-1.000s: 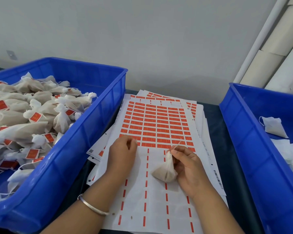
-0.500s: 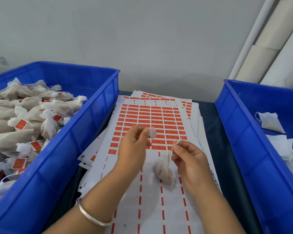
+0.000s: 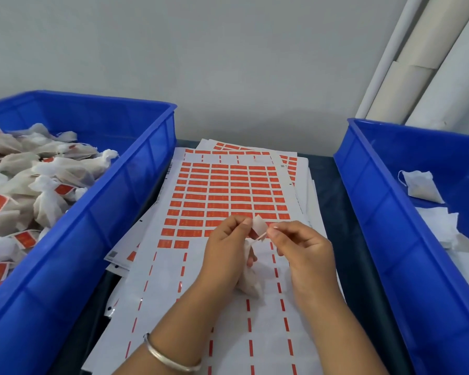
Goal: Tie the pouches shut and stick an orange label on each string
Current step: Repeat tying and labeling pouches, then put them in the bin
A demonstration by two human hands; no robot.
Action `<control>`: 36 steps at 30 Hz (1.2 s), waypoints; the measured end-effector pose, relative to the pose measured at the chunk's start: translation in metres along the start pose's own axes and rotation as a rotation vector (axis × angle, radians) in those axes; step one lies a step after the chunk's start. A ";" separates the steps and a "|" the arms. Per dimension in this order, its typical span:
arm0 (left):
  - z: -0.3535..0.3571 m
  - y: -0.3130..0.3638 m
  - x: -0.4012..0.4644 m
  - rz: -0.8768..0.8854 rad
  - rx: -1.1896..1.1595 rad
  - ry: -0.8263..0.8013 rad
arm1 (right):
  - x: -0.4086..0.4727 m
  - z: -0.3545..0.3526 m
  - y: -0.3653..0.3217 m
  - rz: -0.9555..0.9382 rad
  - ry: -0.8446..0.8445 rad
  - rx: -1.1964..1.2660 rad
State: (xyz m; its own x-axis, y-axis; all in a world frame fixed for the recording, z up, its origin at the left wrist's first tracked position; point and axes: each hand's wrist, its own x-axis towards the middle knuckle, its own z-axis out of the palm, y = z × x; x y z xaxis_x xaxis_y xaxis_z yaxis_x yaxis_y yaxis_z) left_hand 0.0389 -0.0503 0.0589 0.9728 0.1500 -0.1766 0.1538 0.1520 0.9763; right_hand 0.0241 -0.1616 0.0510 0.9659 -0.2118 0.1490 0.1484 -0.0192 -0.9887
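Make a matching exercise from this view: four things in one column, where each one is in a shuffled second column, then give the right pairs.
Things
1. peeled label
2. pouch
3. labelled pouches
4. bracelet

Places
A. piled in the blue bin on the left
B. on the left wrist
C. pinched in the left hand at its fingers, pale side showing
D. hanging between the two hands, over the label sheet

The right hand pinches the string.

Pairs: 1-C, 2-D, 3-A, 4-B
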 end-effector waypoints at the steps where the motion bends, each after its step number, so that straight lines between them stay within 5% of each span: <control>1: -0.001 0.001 0.000 -0.003 0.001 -0.015 | 0.000 0.000 0.000 0.001 -0.006 -0.006; 25: -0.004 0.007 -0.006 0.054 0.009 -0.156 | 0.004 0.000 0.003 0.090 0.087 0.041; 36: -0.008 0.003 -0.004 0.218 0.064 -0.272 | 0.008 -0.005 0.005 0.221 0.036 0.196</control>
State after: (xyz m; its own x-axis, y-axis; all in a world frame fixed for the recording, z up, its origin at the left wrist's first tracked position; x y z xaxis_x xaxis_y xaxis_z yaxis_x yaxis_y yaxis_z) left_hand 0.0338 -0.0430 0.0618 0.9932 -0.0946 0.0682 -0.0604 0.0826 0.9948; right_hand 0.0310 -0.1684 0.0469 0.9717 -0.2245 -0.0737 -0.0234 0.2192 -0.9754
